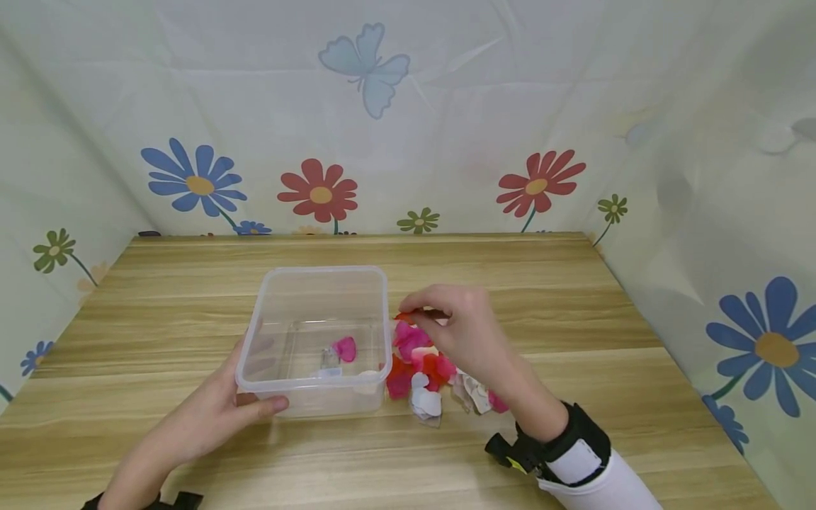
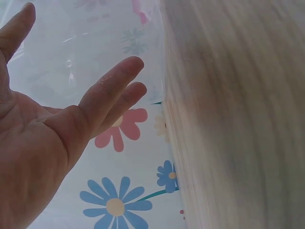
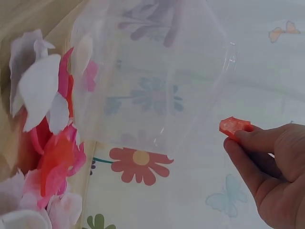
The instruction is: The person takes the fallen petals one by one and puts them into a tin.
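A clear plastic box, without a lid, rests on the wooden table. My left hand holds its near left corner, thumb on the front wall and fingers along the left side; in the left wrist view the fingers look spread. Inside the box lie a bright pink petal and some pale pieces that are hard to make out. My right hand pinches an orange-red petal between thumb and forefinger, just right of the box. Below it is a loose heap of pink, red and white petals.
The wood-grain table reaches back to a pale curtain printed with flowers and a butterfly. The petal heap lies close against the box's right wall. A strap with a small camera sits on the right wrist.
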Demonstrator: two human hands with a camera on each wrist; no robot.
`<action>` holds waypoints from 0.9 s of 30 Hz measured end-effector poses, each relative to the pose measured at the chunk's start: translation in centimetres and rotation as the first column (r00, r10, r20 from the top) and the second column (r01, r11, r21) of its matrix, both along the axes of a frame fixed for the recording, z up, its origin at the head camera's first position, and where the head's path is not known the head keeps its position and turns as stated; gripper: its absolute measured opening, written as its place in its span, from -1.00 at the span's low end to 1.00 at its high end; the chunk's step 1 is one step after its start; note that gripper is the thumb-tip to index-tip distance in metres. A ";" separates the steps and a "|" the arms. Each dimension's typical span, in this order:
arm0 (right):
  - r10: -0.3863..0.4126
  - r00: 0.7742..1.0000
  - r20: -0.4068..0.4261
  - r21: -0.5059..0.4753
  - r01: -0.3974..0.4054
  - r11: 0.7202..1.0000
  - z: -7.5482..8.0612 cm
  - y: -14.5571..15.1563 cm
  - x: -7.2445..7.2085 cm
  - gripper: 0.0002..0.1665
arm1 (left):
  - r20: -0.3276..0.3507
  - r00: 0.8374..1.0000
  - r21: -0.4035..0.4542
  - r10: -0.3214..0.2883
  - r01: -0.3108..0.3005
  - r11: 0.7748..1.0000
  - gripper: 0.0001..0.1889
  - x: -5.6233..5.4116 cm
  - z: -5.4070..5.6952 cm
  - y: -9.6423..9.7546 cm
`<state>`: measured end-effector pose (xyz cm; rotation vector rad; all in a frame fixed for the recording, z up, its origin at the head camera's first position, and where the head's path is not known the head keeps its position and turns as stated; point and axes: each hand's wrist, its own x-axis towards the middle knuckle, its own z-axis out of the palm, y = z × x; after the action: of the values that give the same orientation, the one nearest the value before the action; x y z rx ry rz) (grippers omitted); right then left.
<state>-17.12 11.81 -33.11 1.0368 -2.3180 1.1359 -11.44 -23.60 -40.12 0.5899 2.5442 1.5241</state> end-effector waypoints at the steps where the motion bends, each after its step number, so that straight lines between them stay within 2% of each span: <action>1: 0.014 1.000 -0.007 -0.013 -0.014 1.000 0.0 -0.1 0.1 -0.75 | 0.001 1.000 0.004 -0.002 0.002 1.000 0.17 0.0 0.0 0.0; 8: 0.148 0.988 -0.045 -0.062 -0.150 0.987 -0.3 -1.3 0.3 -0.71 | -0.002 1.000 0.013 -0.010 0.010 1.000 0.18 0.0 0.0 0.0; 13: 0.217 0.973 -0.083 -0.051 -0.222 0.974 -0.8 -2.2 0.3 -0.72 | -0.006 1.000 -0.002 -0.004 0.004 1.000 0.17 0.1 0.1 0.0; 19: 0.213 0.970 -0.118 -0.007 -0.215 0.977 -1.4 -2.8 0.3 -0.67 | -0.010 1.000 0.017 -0.013 0.013 1.000 0.17 0.1 0.1 0.0; 27: 0.173 0.980 -0.096 0.043 -0.169 0.985 -1.4 -2.7 0.2 -0.49 | -0.019 1.000 0.006 -0.012 0.012 1.000 0.17 0.1 0.0 -0.1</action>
<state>-16.91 9.09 -34.47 1.2972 -2.2125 1.0819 -11.35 -23.68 -40.08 0.6222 2.5457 1.5305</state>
